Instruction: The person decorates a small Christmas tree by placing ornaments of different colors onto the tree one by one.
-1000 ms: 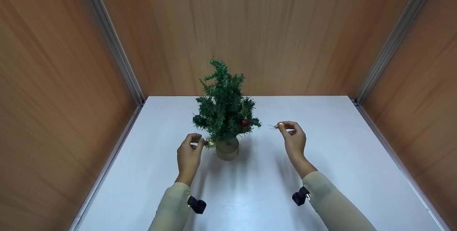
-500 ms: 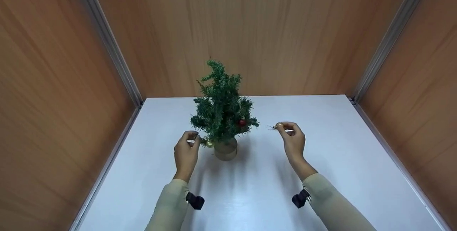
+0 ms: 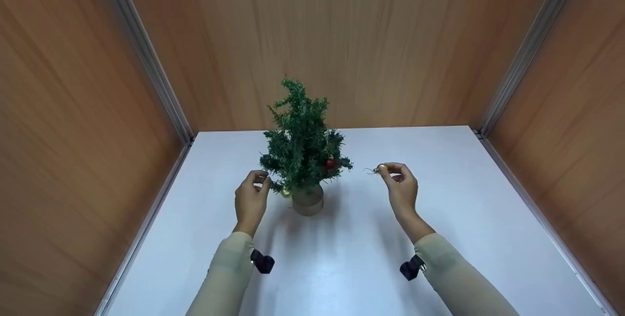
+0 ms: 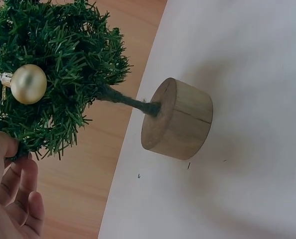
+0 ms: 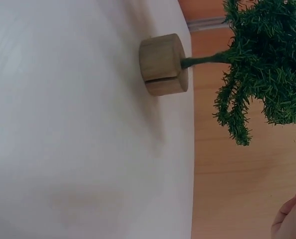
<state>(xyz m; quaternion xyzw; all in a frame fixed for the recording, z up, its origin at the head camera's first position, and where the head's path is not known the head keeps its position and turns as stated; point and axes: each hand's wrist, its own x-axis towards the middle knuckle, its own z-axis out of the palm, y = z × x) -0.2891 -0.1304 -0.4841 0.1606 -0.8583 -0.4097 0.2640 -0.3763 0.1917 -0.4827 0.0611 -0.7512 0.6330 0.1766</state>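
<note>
A small artificial Christmas tree (image 3: 303,145) stands upright on a round wooden base (image 4: 180,119). My left hand (image 3: 251,203) is at its lower left side, and in the left wrist view its thumb and finger pinch a green branch tip. A gold bauble (image 4: 29,83) hangs among the branches close by. Right of the tree, apart from it, my right hand (image 3: 403,191) pinches a second gold bauble (image 3: 382,167) with a thin loop of thread sticking out toward the tree. The right wrist view catches only part of that hand. A red bauble (image 3: 330,163) hangs at the tree's lower right.
The tree stands on a white table (image 3: 332,267). Wood-grain panels enclose it at the back (image 3: 381,52) and both sides, with grey metal strips at the corners. Small dark bits lie near the base in the left wrist view.
My left hand has shifted slightly left and farther from me, away from the hanging gold bauble. The right hand keeps its bauble in nearly the same spot. The head view has moved slightly.
</note>
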